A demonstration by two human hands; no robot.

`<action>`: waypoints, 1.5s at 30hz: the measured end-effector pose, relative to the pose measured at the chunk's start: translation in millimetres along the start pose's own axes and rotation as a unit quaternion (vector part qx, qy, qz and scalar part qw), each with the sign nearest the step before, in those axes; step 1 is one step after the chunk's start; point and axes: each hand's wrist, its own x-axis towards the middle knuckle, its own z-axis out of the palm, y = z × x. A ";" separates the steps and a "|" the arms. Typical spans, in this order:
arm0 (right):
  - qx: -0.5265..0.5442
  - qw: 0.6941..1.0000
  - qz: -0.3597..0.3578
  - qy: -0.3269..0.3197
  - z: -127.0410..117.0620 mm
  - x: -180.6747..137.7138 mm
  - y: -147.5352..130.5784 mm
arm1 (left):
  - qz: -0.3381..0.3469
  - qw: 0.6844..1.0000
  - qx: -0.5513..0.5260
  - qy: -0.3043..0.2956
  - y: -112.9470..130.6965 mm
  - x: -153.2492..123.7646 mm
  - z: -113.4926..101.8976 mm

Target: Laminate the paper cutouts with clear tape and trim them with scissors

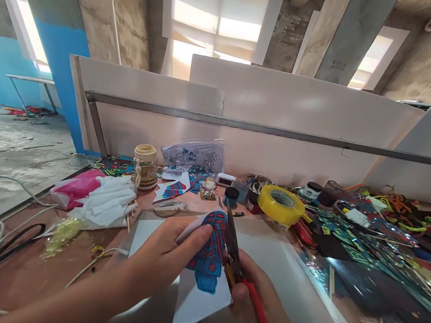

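Observation:
My left hand (164, 256) pinches a sheet of white paper bearing a blue and red coloured figure (211, 252), thumb on top, holding it up above the table. In my right hand (250, 295) are red-handled scissors (232, 252), fingers closed through the handles. The dark blades point up and away, lying along the right edge of the coloured figure. A larger white sheet (281, 267) lies flat on the table under both hands.
A yellow tape roll (281, 204), small jars and a tin stand at the back. White and pink plastic bags (101, 199) lie at left, with cables near the table edge. Shiny coloured cut-outs and thin sticks (367, 247) cover the right side. A white partition rises behind.

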 end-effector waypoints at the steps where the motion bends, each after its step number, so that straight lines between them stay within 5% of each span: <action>1: 0.005 1.000 0.006 -0.004 0.1 0.2 0.6 | -0.002 1.000 0.002 0.000 -0.1 -0.3 0.3; 31: -0.025 0.999 0.002 -0.021 -3.3 -0.8 0.9 | -0.020 1.000 -0.019 0.001 -6.4 -4.0 8.9; 45: -0.036 0.999 -0.031 -0.009 -5.8 0.6 -9.1 | -0.006 1.000 -0.011 -0.018 8.0 -0.4 -7.5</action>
